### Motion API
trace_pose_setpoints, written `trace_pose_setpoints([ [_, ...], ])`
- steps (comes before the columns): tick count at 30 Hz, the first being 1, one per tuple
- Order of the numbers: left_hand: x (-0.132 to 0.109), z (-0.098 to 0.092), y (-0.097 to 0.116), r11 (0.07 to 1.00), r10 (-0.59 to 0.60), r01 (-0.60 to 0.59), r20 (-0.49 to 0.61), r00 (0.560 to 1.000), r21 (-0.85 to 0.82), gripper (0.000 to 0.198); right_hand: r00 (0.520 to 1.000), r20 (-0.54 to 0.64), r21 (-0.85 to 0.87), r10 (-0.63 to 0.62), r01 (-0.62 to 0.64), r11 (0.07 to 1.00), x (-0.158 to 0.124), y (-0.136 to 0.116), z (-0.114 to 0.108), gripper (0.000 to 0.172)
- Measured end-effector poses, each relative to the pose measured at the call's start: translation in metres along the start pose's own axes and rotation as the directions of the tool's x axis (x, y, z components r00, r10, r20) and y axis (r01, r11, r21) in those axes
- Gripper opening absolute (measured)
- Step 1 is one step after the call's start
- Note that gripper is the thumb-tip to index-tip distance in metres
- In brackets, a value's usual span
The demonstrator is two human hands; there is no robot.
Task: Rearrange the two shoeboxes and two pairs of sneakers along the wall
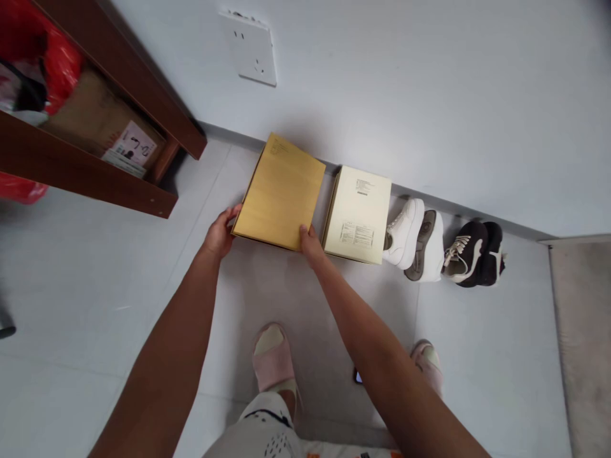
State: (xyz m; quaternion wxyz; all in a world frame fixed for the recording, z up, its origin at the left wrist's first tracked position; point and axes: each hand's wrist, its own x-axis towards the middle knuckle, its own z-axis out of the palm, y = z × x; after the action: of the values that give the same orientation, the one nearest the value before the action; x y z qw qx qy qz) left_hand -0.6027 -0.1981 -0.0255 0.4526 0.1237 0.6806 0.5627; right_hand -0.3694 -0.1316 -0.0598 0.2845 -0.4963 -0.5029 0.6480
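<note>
A golden-brown box (281,191) is between my two hands, tilted a little beside the wall. My left hand (222,232) grips its near left corner, fingers against the side. At the near right edge, my right hand (311,245) holds the box with the thumb on top and the other fingers mostly hidden. Just right of it lies a cream box (360,213) with printed labels. White shoes (405,232) stand and lean beside the cream box, and dark shoes with pale laces (470,254) are farther right.
A wooden frame (95,172) with a cardboard box (95,114) and red bags (60,63) is at the left. A wall socket (251,48) is above. My slippered feet (273,356) are below, near a partly hidden phone (358,376).
</note>
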Motion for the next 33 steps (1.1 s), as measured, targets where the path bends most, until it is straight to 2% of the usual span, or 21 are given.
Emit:
trace_pose_setpoints([
  [3,-0.004,-0.001,-0.002,0.991,0.124,-0.128,-0.080,0.989,-0.040,0.055,0.998,-0.057,-0.044,0.027,-0.029,0.999,-0.005,-0.007,0.005,0.075],
  [7,-0.013,0.005,-0.003,0.983,0.149,-0.164,-0.163,0.975,-0.082,0.063,0.989,-0.148,-0.251,-0.010,-0.028,0.968,-0.010,-0.024,0.012,0.083],
  [11,-0.028,0.016,-0.002,0.985,0.134,-0.148,-0.150,0.980,-0.088,0.052,0.994,-0.059,-0.362,-0.092,0.065,0.930,-0.021,-0.043,0.020,0.078],
  [15,-0.043,0.027,0.005,0.980,0.154,-0.165,-0.099,0.983,-0.114,0.046,0.998,0.014,-0.332,-0.064,0.065,0.941,-0.036,-0.066,0.030,0.084],
  [19,-0.055,0.034,0.016,0.965,0.181,-0.187,-0.052,0.982,-0.184,0.049,0.993,0.075,-0.247,-0.088,0.104,0.963,-0.044,-0.080,0.036,0.101],
  [21,-0.060,0.036,0.021,0.960,0.199,-0.205,-0.054,0.979,-0.190,0.049,0.989,0.092,-0.203,-0.115,0.132,0.970,-0.043,-0.080,0.037,0.104],
  [25,-0.066,0.038,0.024,0.962,0.203,-0.213,-0.071,0.977,-0.171,0.049,0.986,0.098,-0.138,-0.134,0.147,0.979,-0.039,-0.067,0.037,0.099],
  [29,-0.057,0.038,0.018,0.964,0.185,-0.192,-0.056,0.981,-0.186,0.042,0.990,0.079,-0.110,-0.116,0.124,0.986,-0.040,-0.056,0.036,0.097],
  [33,-0.041,0.035,-0.005,0.976,0.120,-0.125,-0.041,0.992,-0.178,0.039,0.987,0.076,-0.070,-0.141,0.146,0.987,-0.045,-0.057,0.033,0.095],
])
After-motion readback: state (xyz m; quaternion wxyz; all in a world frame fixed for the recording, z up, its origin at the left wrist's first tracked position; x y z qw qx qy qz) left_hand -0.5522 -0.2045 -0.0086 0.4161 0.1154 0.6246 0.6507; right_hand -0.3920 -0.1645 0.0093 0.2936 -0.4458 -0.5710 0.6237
